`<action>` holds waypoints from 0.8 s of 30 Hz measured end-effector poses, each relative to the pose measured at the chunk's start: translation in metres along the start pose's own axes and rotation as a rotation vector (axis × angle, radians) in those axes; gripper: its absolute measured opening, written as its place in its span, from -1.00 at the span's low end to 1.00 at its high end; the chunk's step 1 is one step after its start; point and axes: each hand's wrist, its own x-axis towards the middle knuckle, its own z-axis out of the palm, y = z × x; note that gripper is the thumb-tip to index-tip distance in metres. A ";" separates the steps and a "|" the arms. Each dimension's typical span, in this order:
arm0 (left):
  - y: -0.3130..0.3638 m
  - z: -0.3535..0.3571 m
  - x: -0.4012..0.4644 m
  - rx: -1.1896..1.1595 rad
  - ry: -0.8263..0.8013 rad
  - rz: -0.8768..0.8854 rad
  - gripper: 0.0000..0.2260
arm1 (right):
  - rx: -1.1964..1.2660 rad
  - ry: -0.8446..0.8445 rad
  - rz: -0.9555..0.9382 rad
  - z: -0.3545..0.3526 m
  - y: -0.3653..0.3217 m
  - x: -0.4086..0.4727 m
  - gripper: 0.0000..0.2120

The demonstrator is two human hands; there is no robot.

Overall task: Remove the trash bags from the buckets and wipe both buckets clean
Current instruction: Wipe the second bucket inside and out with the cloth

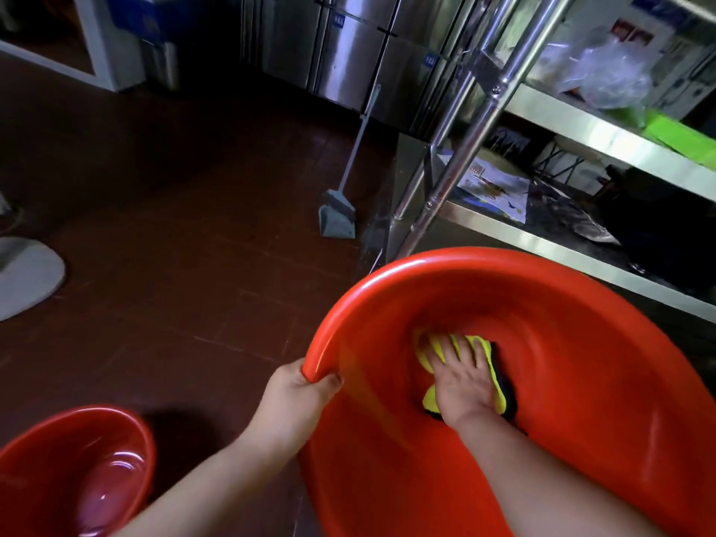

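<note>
Glossy plastic bucket (581,343), fuzzy cloth (484,350), shiny metal shelf (581,125).

Dim room; glare streaks the steel shelving (581,125); the floor (174,226) lies dark; wide-angle bending and soft blur at the edges.

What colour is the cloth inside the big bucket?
Bright yellow, with a dark underside or edge: the cloth, head view.

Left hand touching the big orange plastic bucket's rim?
Touching. The head view shows the left hand gripping the big orange plastic bucket at its rim, thumb curled over the edge.
</note>
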 end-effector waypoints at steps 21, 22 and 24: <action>0.071 0.015 -0.010 0.712 0.016 0.539 -0.50 | 0.027 -0.050 -0.119 0.019 -0.015 -0.019 -0.31; 0.080 0.022 -0.006 0.679 -0.046 0.502 -0.60 | 0.026 -0.055 -0.112 0.023 -0.022 -0.024 -0.34; 0.087 0.031 0.002 0.601 -0.095 0.417 -0.80 | 0.039 -0.037 -0.098 0.025 -0.025 -0.027 -0.40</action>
